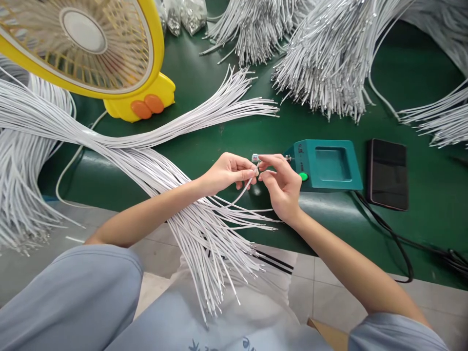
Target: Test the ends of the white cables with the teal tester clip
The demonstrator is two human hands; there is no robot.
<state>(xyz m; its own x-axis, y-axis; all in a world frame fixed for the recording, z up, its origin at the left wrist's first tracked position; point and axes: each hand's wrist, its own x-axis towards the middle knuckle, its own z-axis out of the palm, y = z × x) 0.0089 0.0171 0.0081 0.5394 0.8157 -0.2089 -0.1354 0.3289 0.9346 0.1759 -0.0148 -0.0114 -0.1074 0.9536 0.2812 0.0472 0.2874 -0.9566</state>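
My left hand (234, 171) pinches a thin white cable (245, 189) close to its end, thumb against forefinger. Across from it, my right hand (281, 184) curls in with thumb and forefinger at the cable's tip; the tip itself is too small to make out. Just behind my right fingers is a teal box-shaped device (331, 182) with a green button (303, 176) and a shallow square recess on top. A small white piece (255, 158) shows in front of the device's metal tip, partly hidden by my right forefinger. Under my left forearm lies a bundle of white cables (204, 229), its ends hanging over the table edge.
A yellow fan (157, 92) stands at the back left. Thick bundles of white cables with silvery ends (325, 63) lie along the back. A dark phone (387, 174) rests right of the device, near black cords (387, 226). Clear bags of small parts (192, 17) sit behind.
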